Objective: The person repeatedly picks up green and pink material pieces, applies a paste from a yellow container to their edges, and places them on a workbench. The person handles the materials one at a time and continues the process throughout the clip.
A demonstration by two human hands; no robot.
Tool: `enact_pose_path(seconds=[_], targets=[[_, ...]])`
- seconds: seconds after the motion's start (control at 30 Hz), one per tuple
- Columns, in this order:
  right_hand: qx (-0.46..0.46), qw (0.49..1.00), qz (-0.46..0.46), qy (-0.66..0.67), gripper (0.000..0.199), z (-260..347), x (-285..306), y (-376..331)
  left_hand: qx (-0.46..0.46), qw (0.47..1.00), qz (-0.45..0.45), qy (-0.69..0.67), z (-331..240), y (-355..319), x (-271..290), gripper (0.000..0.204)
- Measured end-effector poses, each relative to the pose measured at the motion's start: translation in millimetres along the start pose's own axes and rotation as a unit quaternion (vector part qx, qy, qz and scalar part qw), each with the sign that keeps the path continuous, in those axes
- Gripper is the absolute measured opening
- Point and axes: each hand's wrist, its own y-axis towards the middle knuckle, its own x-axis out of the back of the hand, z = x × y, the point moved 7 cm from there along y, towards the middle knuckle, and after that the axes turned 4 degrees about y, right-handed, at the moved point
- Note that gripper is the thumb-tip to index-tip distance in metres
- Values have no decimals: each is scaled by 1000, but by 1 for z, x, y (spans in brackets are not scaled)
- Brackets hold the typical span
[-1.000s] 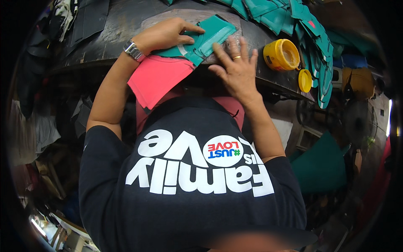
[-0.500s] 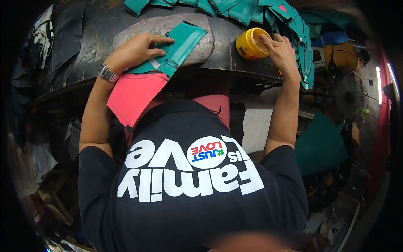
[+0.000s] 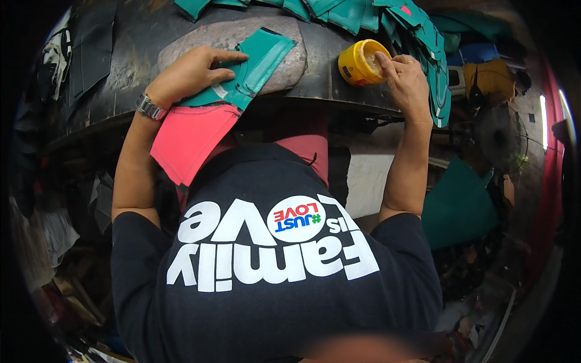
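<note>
My left hand (image 3: 190, 74) lies on a teal sheet piece (image 3: 264, 60), its thumb and forefinger stretched out and apart. A pink panel (image 3: 192, 140) joins the teal part's lower edge and hangs past the table edge toward my lap. Under the teal part is a flat grey stone slab (image 3: 292, 74). To the right, a yellow tub (image 3: 351, 64) leans with its mouth toward my right hand (image 3: 408, 88). That hand is at the tub's rim, fingers curled in and thumb at the opening. What its fingertips pinch, if anything, is hidden.
Teal pieces (image 3: 345, 15) lie overlapped along the dark table's (image 3: 130, 72) far side and down its right end. Dark sheets (image 3: 91, 48) lie at the left. A fan (image 3: 502, 136) and a large teal sheet (image 3: 460, 206) are at the right, beyond the table.
My right hand's fingers have drawn in from a more spread pose at the tub's mouth. The left hand stays on the teal piece; the whole view has shifted slightly.
</note>
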Motion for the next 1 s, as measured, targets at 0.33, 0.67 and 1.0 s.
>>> enact_pose_path(seconds=[0.33,0.67,1.0], targets=[[140,911,-205,331,46,70,24,13,4,1000,0,19,2,0,0,42],[54,996,7,65,86,136,-138,-4,-69,995,-49,51,-4,-2,1,44],[92,994,49,-8,99,156,-139,4,-25,999,-33,-3,-8,-13,8,30]])
